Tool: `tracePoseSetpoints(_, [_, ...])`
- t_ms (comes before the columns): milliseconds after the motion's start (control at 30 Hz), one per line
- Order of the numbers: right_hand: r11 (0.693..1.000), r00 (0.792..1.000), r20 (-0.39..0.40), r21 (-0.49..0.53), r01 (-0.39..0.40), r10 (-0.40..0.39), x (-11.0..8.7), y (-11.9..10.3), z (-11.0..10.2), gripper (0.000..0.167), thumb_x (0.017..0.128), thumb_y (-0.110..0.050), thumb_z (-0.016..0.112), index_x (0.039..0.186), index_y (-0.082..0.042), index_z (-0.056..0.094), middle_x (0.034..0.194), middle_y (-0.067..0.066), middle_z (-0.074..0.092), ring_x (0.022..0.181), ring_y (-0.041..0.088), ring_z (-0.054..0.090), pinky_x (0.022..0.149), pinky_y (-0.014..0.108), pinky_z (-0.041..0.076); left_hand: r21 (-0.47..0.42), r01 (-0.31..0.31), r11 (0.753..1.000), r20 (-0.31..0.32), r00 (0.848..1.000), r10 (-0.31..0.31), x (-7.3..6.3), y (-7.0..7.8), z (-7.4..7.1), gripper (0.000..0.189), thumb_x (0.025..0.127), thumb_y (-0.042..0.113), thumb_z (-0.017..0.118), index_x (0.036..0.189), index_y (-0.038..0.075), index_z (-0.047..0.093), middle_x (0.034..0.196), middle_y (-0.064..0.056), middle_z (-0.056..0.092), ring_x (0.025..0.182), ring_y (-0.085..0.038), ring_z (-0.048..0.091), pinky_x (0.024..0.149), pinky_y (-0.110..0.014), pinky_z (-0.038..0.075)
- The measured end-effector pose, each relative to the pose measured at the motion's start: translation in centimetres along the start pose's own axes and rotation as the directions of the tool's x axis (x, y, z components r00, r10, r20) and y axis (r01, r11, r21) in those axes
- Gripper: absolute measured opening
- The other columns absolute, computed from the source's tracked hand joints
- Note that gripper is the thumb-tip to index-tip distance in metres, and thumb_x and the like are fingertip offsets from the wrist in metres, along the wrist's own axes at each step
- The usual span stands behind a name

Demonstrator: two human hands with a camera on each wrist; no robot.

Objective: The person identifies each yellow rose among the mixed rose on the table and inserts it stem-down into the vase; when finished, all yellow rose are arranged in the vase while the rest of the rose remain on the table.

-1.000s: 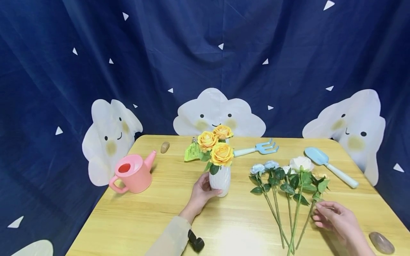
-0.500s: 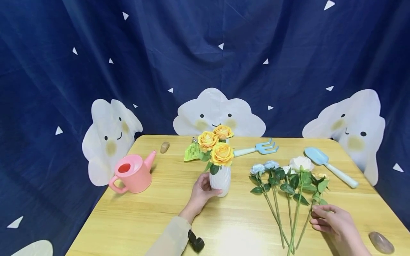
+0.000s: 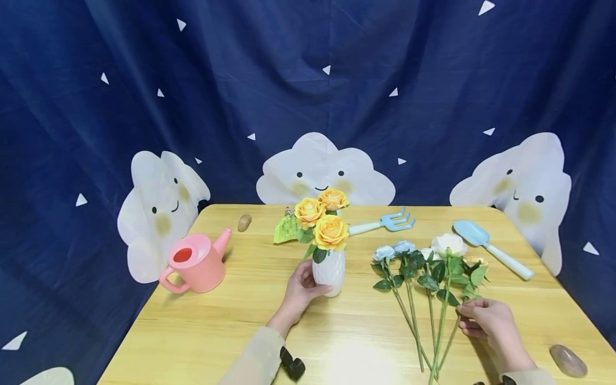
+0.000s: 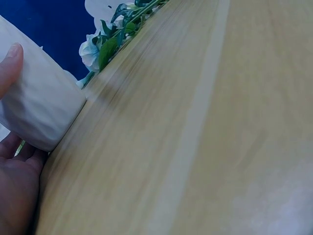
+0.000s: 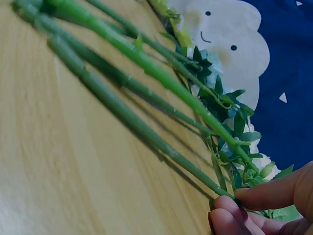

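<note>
My left hand grips the lower part of a white textured vase, which stands upright on the table. Three orange-yellow roses stick out of its top. In the left wrist view, a thumb and fingers wrap the vase near its base. Several long-stemmed artificial flowers lie to the right: light blue roses, a large white rose and a partly hidden yellowish rose. My right hand pinches the rightmost stem below its leaves; the right wrist view shows thumb and finger on that stem.
A pink watering can stands at the left. Behind the vase are a green packet and a blue hand rake. A blue trowel lies at the right, with stones at front right and back left.
My right hand has moved left onto the rightmost stem and now pinches it. My left hand keeps its grip on the vase. The head view has shifted slightly.
</note>
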State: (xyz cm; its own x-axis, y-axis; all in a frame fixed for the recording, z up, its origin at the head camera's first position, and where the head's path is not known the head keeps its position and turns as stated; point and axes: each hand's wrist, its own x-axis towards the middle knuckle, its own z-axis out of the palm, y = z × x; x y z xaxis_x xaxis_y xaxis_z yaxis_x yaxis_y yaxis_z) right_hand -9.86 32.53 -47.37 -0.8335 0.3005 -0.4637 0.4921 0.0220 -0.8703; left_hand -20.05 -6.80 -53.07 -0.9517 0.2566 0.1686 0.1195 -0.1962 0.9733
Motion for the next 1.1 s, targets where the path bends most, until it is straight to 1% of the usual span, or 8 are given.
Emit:
tracePoseSetpoints(167, [0.998, 0.999, 0.042, 0.069, -0.015, 0.012, 0.0, 0.0, -0.6, 0.009, 0.083, 0.001, 0.062, 0.088, 0.004, 0.056, 0.069, 0.008, 0.064, 0.059, 0.021, 0.064, 0.059, 0.034, 0.057, 0.01, 0.004, 1.0, -0.003, 1.0, -0.004, 0.0, 0.1, 0.0, 0.061, 0.068, 0.008, 0.082, 0.12, 0.011, 0.051, 0.123, -0.008, 0.058, 0.116, -0.024, 0.051, 0.097, -0.035, 0.043])
tracePoseSetpoints(267, [0.993, 0.997, 0.076, 0.115, -0.026, 0.017, -0.1, -0.1, -1.2, 0.006, 0.084, 0.001, 0.063, 0.087, -0.001, 0.058, 0.072, 0.007, 0.063, 0.06, 0.02, 0.064, 0.061, 0.034, 0.057, 0.007, 0.013, 1.0, 0.0, 1.0, -0.013, 0.1, 0.1, 0.0, 0.062, 0.068, 0.006, 0.082, 0.121, 0.01, 0.05, 0.123, -0.008, 0.058, 0.117, -0.024, 0.05, 0.098, -0.035, 0.042])
tracePoseSetpoints(400, [0.99, 0.994, 0.107, 0.136, -0.023, 0.008, -0.4, -0.6, -2.1, 0.006, 0.086, -0.002, 0.063, 0.085, -0.006, 0.059, 0.073, 0.007, 0.061, 0.061, 0.019, 0.063, 0.064, 0.033, 0.057, 0.004, 0.029, 1.0, -0.002, 1.0, -0.029, 0.1, 0.0, -0.1, 0.062, 0.068, 0.006, 0.082, 0.121, 0.011, 0.05, 0.124, -0.007, 0.058, 0.118, -0.023, 0.05, 0.099, -0.035, 0.041])
tracePoseSetpoints(533, [0.989, 0.99, 0.129, 0.145, 0.038, -0.057, -1.0, -1.6, -2.8, 0.011, 0.087, -0.002, 0.06, 0.086, -0.012, 0.058, 0.074, 0.006, 0.062, 0.062, 0.018, 0.063, 0.064, 0.034, 0.057, 0.005, 0.039, 0.999, -0.003, 0.999, -0.039, 0.0, 0.0, -0.2, 0.063, 0.067, 0.008, 0.083, 0.121, 0.012, 0.05, 0.124, -0.006, 0.057, 0.119, -0.022, 0.049, 0.1, -0.034, 0.04])
tracePoseSetpoints(667, [0.981, 0.977, 0.134, 0.131, 0.146, -0.164, -1.5, -2.8, -2.8, 0.01, 0.088, -0.002, 0.06, 0.088, -0.011, 0.058, 0.077, 0.003, 0.06, 0.064, 0.017, 0.062, 0.065, 0.034, 0.057, 0.008, 0.03, 1.0, 0.0, 1.0, -0.03, -0.1, 0.1, -0.2, 0.063, 0.067, 0.007, 0.082, 0.121, 0.011, 0.05, 0.125, -0.007, 0.057, 0.119, -0.022, 0.049, 0.1, -0.035, 0.04])
tracePoseSetpoints(767, [0.965, 0.956, 0.151, 0.112, 0.236, -0.251, -1.7, -4.0, -2.3, 0.008, 0.088, -0.003, 0.06, 0.092, -0.008, 0.056, 0.079, 0.002, 0.059, 0.067, 0.018, 0.061, 0.066, 0.035, 0.057, 0.01, 0.022, 1.0, -0.001, 1.0, -0.022, -0.1, 0.1, -0.2, 0.063, 0.068, 0.007, 0.082, 0.122, 0.011, 0.05, 0.124, -0.007, 0.057, 0.119, -0.023, 0.049, 0.1, -0.035, 0.04])
tracePoseSetpoints(900, [0.936, 0.916, 0.2, 0.128, 0.328, -0.348, -2.1, -5.7, -1.0, 0.013, 0.089, -0.003, 0.06, 0.099, -0.006, 0.051, 0.082, 0.002, 0.061, 0.069, 0.018, 0.06, 0.065, 0.036, 0.057, 0.01, 0.023, 1.0, -0.004, 1.0, -0.023, -0.1, 0.0, -0.3, 0.063, 0.068, 0.006, 0.082, 0.122, 0.01, 0.049, 0.124, -0.008, 0.057, 0.119, -0.023, 0.049, 0.101, -0.035, 0.04])
tracePoseSetpoints(1100, [0.888, 0.857, 0.248, 0.214, 0.407, -0.453, -2.8, -8.4, 1.6, 0.022, 0.088, 0.0, 0.06, 0.105, -0.003, 0.045, 0.083, 0.003, 0.061, 0.068, 0.017, 0.06, 0.064, 0.037, 0.057, 0.01, 0.056, 0.998, 0.005, 0.998, -0.056, -0.1, 0.2, -0.3, 0.064, 0.07, 0.002, 0.08, 0.124, 0.01, 0.048, 0.125, -0.007, 0.056, 0.119, -0.021, 0.048, 0.101, -0.033, 0.039])
